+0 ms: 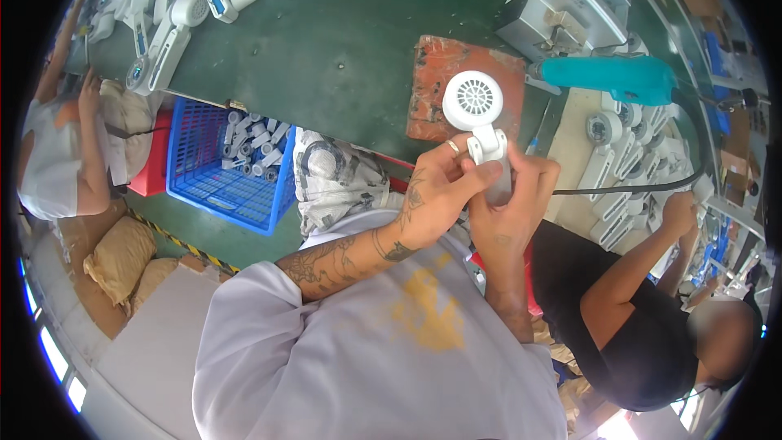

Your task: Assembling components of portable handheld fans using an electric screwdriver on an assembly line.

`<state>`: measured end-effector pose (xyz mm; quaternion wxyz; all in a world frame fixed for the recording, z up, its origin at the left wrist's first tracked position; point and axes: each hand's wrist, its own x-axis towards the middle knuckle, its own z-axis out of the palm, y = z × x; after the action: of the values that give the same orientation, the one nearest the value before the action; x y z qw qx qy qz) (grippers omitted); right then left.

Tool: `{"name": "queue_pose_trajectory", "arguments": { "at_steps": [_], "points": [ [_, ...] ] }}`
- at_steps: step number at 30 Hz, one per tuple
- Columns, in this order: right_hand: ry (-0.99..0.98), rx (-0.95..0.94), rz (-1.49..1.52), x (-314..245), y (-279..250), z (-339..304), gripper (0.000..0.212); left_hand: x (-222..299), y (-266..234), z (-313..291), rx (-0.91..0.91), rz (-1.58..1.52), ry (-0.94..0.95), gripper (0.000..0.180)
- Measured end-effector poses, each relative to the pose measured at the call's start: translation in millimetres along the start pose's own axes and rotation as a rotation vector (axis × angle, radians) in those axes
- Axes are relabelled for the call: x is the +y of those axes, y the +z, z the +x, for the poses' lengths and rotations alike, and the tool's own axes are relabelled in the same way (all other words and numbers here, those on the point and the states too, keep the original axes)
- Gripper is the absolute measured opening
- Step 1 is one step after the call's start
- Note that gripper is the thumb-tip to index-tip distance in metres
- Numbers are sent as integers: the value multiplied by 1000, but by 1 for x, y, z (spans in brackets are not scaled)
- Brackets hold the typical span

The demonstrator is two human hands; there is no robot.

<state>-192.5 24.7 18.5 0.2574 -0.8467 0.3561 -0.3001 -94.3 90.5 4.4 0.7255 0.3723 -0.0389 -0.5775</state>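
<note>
Both my hands hold a white handheld fan point(473, 100) whose round, slotted head points away from me over an orange-red block point(430, 90). My left hand point(438, 198), with a ring on one finger, pinches the hinge between head and handle. Wrapped round the handle from the other side, my right hand point(511, 205) hides much of it. The fingertips of both hands nearly meet at the hinge. Just right of the block lies a teal power screwdriver point(607, 80) with a dark cable.
White fan parts pile up at the far left point(189, 10) and at the right point(604, 128). A blue crate point(232, 197) of small parts stands left. A grey metal machine point(562, 12) sits at the back right. Co-workers are at the right point(627, 334) and left point(65, 151).
</note>
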Motion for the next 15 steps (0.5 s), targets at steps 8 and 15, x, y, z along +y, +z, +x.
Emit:
{"name": "queue_pose_trajectory", "arguments": {
  "at_steps": [8, 15],
  "points": [
    [-165, 37, -88, 3, 1, -8, 64, 4, 0, 0, -21, 1, 74, 29],
    [119, -46, 536, -1, -7, -23, 56, 25, -9, 2, -105, -245, 58, 37]
  ]
}}
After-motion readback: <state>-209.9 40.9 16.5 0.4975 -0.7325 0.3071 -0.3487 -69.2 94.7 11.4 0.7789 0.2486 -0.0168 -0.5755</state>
